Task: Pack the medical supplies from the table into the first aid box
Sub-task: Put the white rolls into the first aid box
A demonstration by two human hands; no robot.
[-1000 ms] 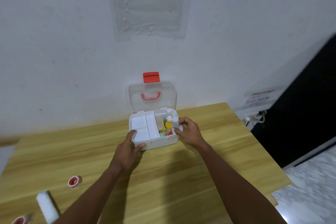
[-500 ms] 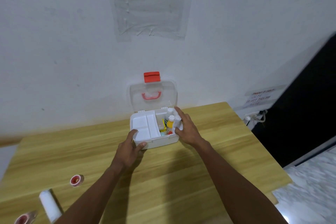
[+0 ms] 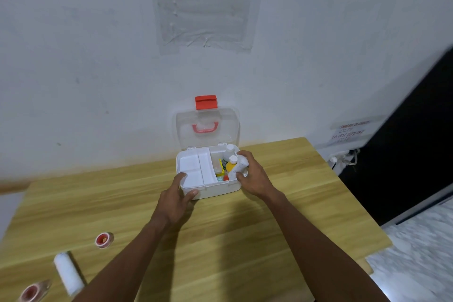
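The white first aid box stands open near the table's far edge, its clear lid with a red latch leaning up against the wall. A white tray insert fills its left half. In the right half stand a white bottle and a yellow bottle, with small coloured packets beside them. My left hand grips the box's front left corner. My right hand is at the right rim, closed on a white tube that tilts into the box.
On the wooden table at the near left lie a white gauze roll and two red-cored tape rolls. A wall socket with cables sits to the right, beyond the table's right edge.
My right hand has shifted at the box's right side and now holds the white tube tilted over the rim. My left hand has stayed on the front left corner.
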